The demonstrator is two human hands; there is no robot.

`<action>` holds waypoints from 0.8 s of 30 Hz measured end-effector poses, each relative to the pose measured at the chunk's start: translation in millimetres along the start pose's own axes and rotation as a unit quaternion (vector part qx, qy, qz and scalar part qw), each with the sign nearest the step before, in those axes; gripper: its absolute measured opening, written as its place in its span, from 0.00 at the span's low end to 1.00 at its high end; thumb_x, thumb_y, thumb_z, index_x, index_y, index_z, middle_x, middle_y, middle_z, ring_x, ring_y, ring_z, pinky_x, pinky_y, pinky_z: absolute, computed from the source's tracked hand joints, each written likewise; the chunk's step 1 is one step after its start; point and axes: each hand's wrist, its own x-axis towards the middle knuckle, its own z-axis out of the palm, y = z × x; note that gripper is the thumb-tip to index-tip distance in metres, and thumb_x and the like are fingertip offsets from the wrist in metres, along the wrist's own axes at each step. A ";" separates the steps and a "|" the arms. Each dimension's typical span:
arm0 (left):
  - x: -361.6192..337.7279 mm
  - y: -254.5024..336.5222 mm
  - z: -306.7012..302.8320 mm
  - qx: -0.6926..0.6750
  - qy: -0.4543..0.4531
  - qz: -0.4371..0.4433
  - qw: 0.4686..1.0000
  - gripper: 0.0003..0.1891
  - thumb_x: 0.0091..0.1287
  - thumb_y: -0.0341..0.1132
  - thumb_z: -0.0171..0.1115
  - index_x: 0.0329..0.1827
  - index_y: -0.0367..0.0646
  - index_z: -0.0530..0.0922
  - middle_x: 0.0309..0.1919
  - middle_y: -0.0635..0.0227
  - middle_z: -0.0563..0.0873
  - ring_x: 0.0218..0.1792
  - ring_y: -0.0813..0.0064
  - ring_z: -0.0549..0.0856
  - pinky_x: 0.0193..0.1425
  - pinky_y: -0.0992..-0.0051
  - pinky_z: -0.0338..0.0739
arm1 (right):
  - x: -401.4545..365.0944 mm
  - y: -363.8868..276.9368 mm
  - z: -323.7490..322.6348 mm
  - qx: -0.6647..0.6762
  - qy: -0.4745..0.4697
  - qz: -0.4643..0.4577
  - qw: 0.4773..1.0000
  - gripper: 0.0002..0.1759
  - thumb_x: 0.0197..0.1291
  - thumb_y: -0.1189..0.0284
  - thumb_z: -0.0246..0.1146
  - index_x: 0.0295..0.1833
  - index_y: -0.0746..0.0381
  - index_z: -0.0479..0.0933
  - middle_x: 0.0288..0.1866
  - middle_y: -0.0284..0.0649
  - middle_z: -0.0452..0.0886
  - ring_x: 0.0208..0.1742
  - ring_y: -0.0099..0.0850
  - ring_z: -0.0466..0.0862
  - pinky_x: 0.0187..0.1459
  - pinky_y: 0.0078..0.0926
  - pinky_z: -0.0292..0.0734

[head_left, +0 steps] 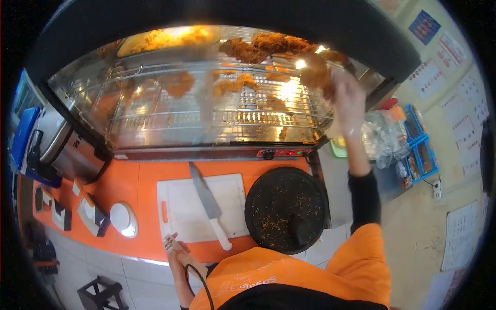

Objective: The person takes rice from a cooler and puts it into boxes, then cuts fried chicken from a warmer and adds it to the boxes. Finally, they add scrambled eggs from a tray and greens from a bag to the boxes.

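My right hand [349, 101], smeared by motion, is raised at the right end of the glass warming cabinet [191, 150]. Its fingers appear closed on a blurred brown piece of fried chicken [316, 75]. Low at the counter edge, my left hand [177, 249] has its fingers loosely apart, with nothing visible in them. Close beside it lies a white cutting board [178, 206], across which a knife [206, 199] rests, its white handle towards me. To the board's right is a round black pan [279, 217] scattered with crumbs.
Fried pieces [240, 50] sit on the cabinet's wire racks. A steel pot [77, 150] and metal holders [93, 214] stand left, near a white round lidded item [123, 219]. Plastic bags [382, 137] and a blue rack [421, 150] are at right. A black stool [102, 294] is on the floor.
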 end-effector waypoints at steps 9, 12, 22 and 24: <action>10.6 35.3 -44.9 0.019 -0.021 0.043 0.999 0.30 0.53 0.33 0.46 0.63 0.38 0.66 0.31 0.65 0.77 0.27 0.75 0.77 0.32 0.79 0.73 | -121.3 30.0 27.0 0.726 -0.290 0.350 0.517 0.23 0.57 0.67 0.64 0.56 0.63 0.70 0.34 0.38 0.75 0.24 0.20 0.71 0.25 0.16 0.72; 10.8 43.1 -52.0 0.010 -0.013 0.045 0.999 0.31 0.51 0.31 0.45 0.63 0.38 0.66 0.31 0.65 0.77 0.27 0.75 0.77 0.32 0.79 0.73 | -154.4 18.7 58.4 0.808 -0.285 0.418 0.303 0.32 0.56 0.60 0.62 0.62 0.65 0.63 0.30 0.35 0.72 0.21 0.18 0.71 0.22 0.15 0.69; 5.4 51.4 -77.8 -0.016 0.028 0.060 0.998 0.31 0.49 0.31 0.45 0.62 0.36 0.67 0.31 0.64 0.76 0.30 0.74 0.76 0.34 0.78 0.74 | -183.3 -1.4 123.9 0.660 -0.370 0.440 0.483 0.21 0.67 0.63 0.48 0.61 0.62 0.68 0.26 0.32 0.74 0.20 0.18 0.72 0.21 0.17 0.68; 7.6 52.3 -83.3 -0.014 0.035 0.064 0.997 0.31 0.49 0.31 0.45 0.62 0.36 0.66 0.31 0.64 0.76 0.29 0.74 0.77 0.35 0.77 0.74 | -197.2 -6.3 161.7 0.294 -0.412 0.275 0.817 0.16 0.66 0.63 0.52 0.53 0.60 0.75 0.29 0.32 0.78 0.24 0.19 0.77 0.25 0.18 0.72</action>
